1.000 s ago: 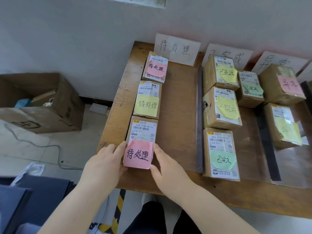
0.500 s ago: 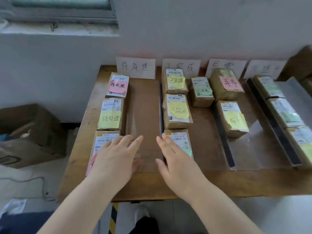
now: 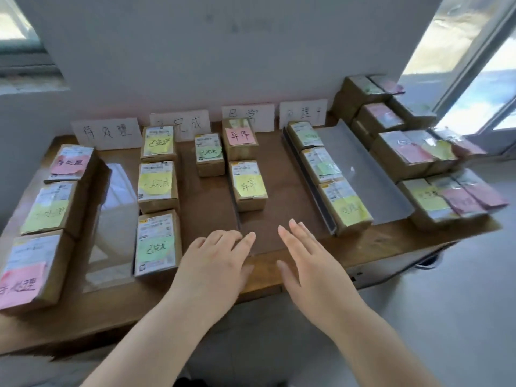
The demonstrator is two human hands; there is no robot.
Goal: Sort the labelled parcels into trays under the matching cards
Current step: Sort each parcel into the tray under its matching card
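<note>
Two hands, both empty, over the near edge of the table (image 3: 111, 311).

- Left hand (image 3: 215, 263): palm down, fingers (image 3: 247, 241) straight and close together, holding nothing.
- Right hand (image 3: 310, 266): at 3 o'clock of the left, fingers (image 3: 296, 233) straight, slightly spread, holding nothing. Contact with the wood cannot be told for either hand.
- Yellow-noted parcel (image 3: 250, 188): at 12 o'clock of the gap between the hands, apart from all fingertips. Pink-noted parcel (image 3: 240, 141) is directly behind it, under the third card (image 3: 248, 115).
- Dark tray edge (image 3: 236, 210): runs toward 12 o'clock from just ahead of the left fingertips, along the yellow-noted parcel's left side.
- Green-noted parcel (image 3: 156, 244): at 9 o'clock of the left hand, near, not touching. Two more parcels (image 3: 156, 185) stand in file behind it, below the second card (image 3: 181, 125). A small parcel (image 3: 209, 155) sits at 3 o'clock of the farthest.
- Far-left column (image 3: 51, 210): three parcels with pink, yellow and pink notes, below the first card (image 3: 107, 132), beside the clear tray (image 3: 117, 205).
- Grey tray (image 3: 363, 174): at 1 o'clock of the right hand. It has a file of three parcels (image 3: 347, 208) along its left wall, below the fourth card (image 3: 303, 113).
- Unsorted stack (image 3: 418, 152): at the table's 3 o'clock end, brown parcels with pink and yellow notes, layered. It is too blurred to count.
</note>
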